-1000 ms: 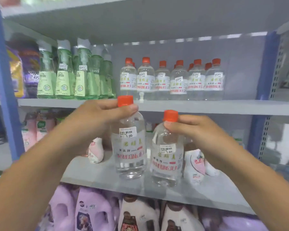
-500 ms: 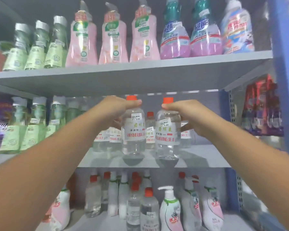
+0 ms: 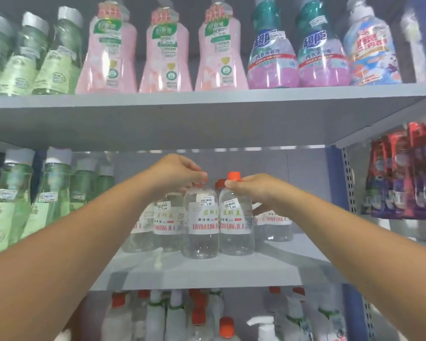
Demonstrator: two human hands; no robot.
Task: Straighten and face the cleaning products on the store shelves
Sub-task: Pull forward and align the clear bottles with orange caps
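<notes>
Two clear bottles with orange caps stand side by side at the front of the middle shelf [image 3: 207,274], near the centre of the view, touching or nearly so. The left hand [image 3: 176,172] curls over the cap of the left bottle [image 3: 202,227]; the right hand [image 3: 258,190] pinches the neck of the right bottle [image 3: 236,225] just under its cap [image 3: 233,176]. They look like thin plastic full of clear liquid, so fairly heavy for their size, smooth, and likely to dent if squeezed; the neck or cap seems the firmest hold. Both white labels face forward, with small price stickers reading 5.00 and a red band of letters too blurred to read. At 12 o'clock, pink bottles [image 3: 166,52] fill the shelf above.
</notes>
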